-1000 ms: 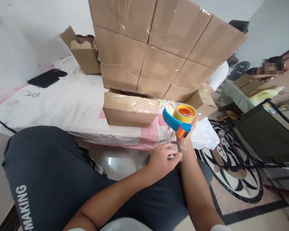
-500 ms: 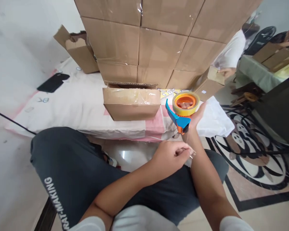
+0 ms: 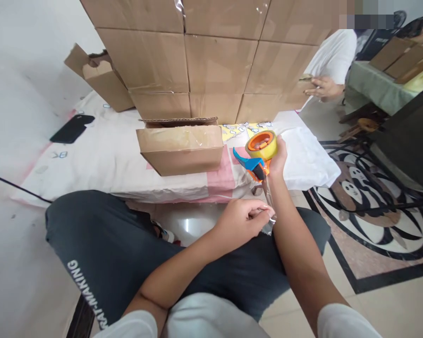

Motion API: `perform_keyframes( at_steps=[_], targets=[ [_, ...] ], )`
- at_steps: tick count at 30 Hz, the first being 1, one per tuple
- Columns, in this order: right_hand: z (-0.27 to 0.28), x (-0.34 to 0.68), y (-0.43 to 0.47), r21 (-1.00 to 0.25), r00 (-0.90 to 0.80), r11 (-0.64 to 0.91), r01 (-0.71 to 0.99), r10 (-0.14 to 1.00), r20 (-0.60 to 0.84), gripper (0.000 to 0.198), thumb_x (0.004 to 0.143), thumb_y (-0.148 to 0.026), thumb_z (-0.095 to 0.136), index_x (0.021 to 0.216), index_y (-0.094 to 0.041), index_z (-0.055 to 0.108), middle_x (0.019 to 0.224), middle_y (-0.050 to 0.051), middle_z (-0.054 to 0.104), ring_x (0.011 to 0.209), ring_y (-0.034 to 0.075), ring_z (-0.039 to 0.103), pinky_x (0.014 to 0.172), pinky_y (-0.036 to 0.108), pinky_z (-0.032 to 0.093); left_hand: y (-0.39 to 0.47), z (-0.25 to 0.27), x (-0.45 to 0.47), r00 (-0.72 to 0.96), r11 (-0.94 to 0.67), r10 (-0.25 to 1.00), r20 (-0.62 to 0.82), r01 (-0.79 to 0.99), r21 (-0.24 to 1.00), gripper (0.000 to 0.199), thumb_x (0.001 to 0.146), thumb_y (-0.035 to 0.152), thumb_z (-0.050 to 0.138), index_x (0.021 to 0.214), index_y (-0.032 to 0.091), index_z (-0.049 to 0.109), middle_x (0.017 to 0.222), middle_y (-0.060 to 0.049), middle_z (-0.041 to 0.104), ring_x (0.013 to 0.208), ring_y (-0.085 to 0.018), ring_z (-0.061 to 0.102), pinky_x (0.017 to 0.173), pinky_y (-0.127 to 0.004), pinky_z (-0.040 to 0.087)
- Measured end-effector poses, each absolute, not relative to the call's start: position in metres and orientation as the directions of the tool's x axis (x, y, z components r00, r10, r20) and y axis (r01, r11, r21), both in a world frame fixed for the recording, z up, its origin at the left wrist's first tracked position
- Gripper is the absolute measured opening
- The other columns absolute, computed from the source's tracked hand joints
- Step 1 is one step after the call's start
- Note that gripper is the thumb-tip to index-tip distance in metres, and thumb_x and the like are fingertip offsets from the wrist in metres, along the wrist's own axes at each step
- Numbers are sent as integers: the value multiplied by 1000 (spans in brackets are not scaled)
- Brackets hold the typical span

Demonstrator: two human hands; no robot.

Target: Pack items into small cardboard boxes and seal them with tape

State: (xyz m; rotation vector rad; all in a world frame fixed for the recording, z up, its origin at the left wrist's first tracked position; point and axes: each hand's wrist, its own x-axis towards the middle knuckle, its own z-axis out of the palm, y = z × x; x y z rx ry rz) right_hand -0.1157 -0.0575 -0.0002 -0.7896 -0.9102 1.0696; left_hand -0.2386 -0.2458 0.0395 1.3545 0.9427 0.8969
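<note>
My right hand (image 3: 278,159) is wrapped round an orange and blue tape dispenser (image 3: 254,165) that carries a roll of yellowish tape (image 3: 268,149). Fingers of that hand show through the roll's core. A strip of clear tape (image 3: 269,195) runs down from the dispenser to my left hand (image 3: 243,218), whose thumb and fingers pinch its free end above my lap. On the cloth-covered surface to the left of the dispenser sits a cardboard box (image 3: 181,150), with clear tape on its top and one flap standing up behind; neither hand touches it.
Behind the box rises a stack of taped cartons (image 3: 218,65). An open carton (image 3: 107,84) leans at the left, near a black phone (image 3: 72,129). At the right, another person's hand (image 3: 322,88) holds a carton beside the stack. A wooden stool (image 3: 364,126) stands farther back.
The dispenser has tilted, and the strip between it and my left hand now shows more clearly. The other person's carton has moved back behind the stack. My view has shifted slightly right.
</note>
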Motion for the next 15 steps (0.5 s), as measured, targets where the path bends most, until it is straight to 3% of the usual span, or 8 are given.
perform_keyframes(
  at_steps=[10,15],
  targets=[
    [12,-114,-59,-887,232,387,-253,914,333,45,81,-63,65,92,-19,63,69,0,63,73,19,71,68,31,59,-236,51,-275,336,121,933,-132,54,991,28,90,39,60,93,15,73,47,7,47,46,-7,39,51,-21,31],
    [18,-109,-58,-856,213,387,-343,920,330,40,82,-59,66,90,-20,63,66,-1,63,72,19,71,66,31,61,-229,46,-281,364,125,916,-169,142,982,34,90,46,61,94,14,74,48,6,47,47,-7,37,52,-21,28]
  ],
)
